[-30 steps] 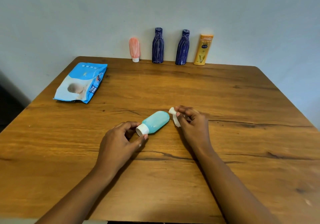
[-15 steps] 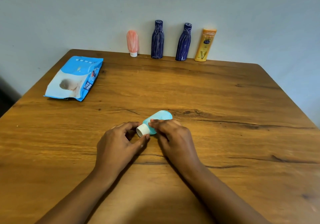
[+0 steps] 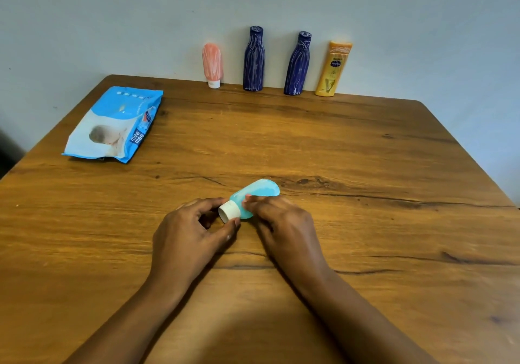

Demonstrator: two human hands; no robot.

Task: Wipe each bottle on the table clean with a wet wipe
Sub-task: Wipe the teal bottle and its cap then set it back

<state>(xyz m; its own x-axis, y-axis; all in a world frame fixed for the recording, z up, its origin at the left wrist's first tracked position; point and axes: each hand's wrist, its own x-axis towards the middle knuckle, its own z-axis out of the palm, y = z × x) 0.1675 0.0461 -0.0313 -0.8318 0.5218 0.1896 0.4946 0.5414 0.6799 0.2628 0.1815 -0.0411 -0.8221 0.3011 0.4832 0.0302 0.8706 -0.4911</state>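
Note:
A small teal bottle [image 3: 262, 188] with a white cap [image 3: 229, 210] lies on its side near the middle of the wooden table [image 3: 365, 166]. My left hand [image 3: 191, 231] pinches the cap between thumb and fingers. My right hand [image 3: 281, 220] lies over the lower part of the bottle's body, fingers pressed on it. The wet wipe seen in that hand earlier is hidden under the fingers. Against the wall at the back stand a pink bottle [image 3: 212, 62] on its cap, two dark blue bottles [image 3: 253, 60] [image 3: 297, 65] and a yellow bottle [image 3: 333, 69].
A blue pack of wet wipes [image 3: 115, 124] lies flat at the table's left side. A pale wall runs right behind the row of bottles. The table's right edge slants off toward the front right.
My right hand, holding the white wipe beside the bottle's base a second ago, has moved left onto the bottle's body and covers the wipe. The left hand stays on the cap.

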